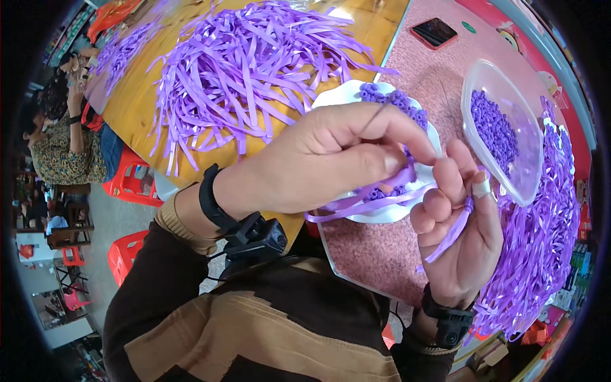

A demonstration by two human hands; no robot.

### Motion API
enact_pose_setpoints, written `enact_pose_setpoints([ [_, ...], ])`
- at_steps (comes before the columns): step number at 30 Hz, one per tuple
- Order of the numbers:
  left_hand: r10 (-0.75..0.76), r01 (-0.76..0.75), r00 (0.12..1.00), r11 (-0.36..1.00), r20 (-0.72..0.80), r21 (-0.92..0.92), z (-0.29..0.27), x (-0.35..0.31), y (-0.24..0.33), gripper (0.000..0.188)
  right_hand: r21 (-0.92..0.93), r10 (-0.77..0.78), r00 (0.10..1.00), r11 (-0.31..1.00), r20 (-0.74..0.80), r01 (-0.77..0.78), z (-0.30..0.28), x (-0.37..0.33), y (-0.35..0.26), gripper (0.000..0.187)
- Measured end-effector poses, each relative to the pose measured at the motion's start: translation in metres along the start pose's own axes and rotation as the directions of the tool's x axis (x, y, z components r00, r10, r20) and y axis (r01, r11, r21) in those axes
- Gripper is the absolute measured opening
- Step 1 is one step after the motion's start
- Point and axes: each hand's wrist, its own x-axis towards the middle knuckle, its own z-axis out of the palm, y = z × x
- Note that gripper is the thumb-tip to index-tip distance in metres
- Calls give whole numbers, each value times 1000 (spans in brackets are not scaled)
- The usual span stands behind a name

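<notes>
Left hand (321,159): half curled, fingertips at the right's; we can't tell its hold | Right hand (471,245): curled round 1 purple ribbon (451,237) over the worktop (363,245) by its near edge | Risk: loosened fingers could drop the ribbon; a knock could spill beads (493,130) | We count: 1 held ribbon, 1 tub (530,149), 1 scalloped dish (336,96), 1 phone (434,32); beads uncountable

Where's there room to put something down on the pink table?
The pink table looks mostly bare between the phone, white plate and clear box, and on the plate's near side. Purple ribbons crowd the wooden table and right side.
</notes>
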Motion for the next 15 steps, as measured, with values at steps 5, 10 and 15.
enact_pose_setpoints([
  [5, -2, 2, 1000, 999, 11, -36, -1, 1, -1, 23, 31, -9, 1000, 999, -20, 10, 8, -1, -2, 48],
  [10, -21, 24, 999, 997, 47, -70, -3, -1, 1, 20, 66, -30, 1000, 997, -5, 30, 9, -4, 1, 49],
  [15, -53, 51, 998, 998, -43, -44, 2, -6, 11, 18, 10, -31, 999, 999, 24, 30, 14, -6, 1, 50],
])
